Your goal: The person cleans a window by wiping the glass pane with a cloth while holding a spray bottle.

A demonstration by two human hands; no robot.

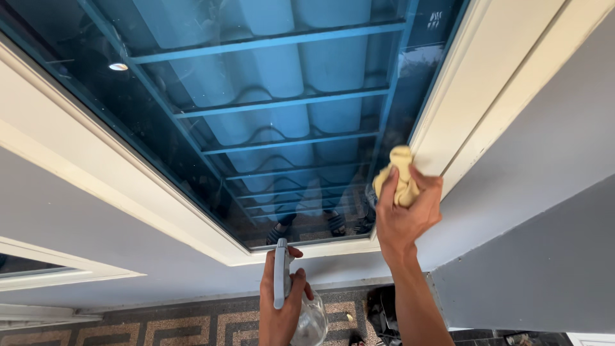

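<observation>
- Yellow cloth [398, 179], bunched into a wad, is clenched in the right hand [405, 214] and pressed against the tinted window pane [282, 96] at its lower right corner, just beside the white window frame [448, 115].
- Right-hand fingers [388, 189] wrap around the cloth; the thumb closes over it from the frame side.
- Below the pane's bottom edge, the left hand [280, 307] grasps a clear spray bottle [309, 320] by its neck, fingers curled around the grey trigger head [280, 272], nozzle aimed up towards the glass.
- Reflections in the pane show roof sheeting, beams and a pair of sandalled feet.
- Judging by the glass: most of the pane looks clear, with faint specks and smears near its middle and upper left, so wiping seems well along, and the corner under the cloth and those marks look to be what is left.
- Under the window, a grey wall [128, 243] runs down to a patterned tile floor [192, 327].
</observation>
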